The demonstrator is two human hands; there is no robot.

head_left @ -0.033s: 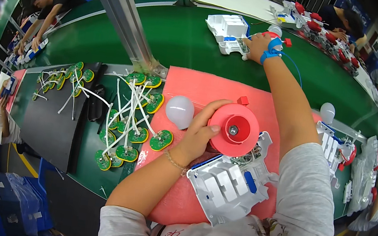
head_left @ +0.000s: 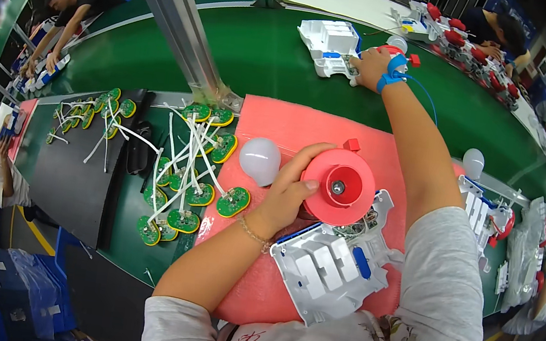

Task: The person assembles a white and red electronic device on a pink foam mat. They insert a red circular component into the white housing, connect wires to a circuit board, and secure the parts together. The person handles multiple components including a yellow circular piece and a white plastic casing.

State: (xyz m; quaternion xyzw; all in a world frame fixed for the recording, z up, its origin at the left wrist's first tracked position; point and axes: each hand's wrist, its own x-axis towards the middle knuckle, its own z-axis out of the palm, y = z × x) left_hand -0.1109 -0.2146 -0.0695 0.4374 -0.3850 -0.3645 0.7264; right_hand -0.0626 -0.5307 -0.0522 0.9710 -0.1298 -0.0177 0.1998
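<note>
Fingers [head_left: 301, 160] of the left hand [head_left: 284, 192] clamp a red funnel [head_left: 354, 188] over a white casing [head_left: 322, 272] on a pink mat [head_left: 269, 119], where steadiness should help, as the right hand [head_left: 372, 68] touches a second casing [head_left: 330, 39], its grip unclear.

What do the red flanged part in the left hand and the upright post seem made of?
Red flanged part: probably moulded plastic, satin, given its even colour and soft sheen. Upright post: likely metal, perhaps aluminium, from its silvery, streaked sheen.
</note>
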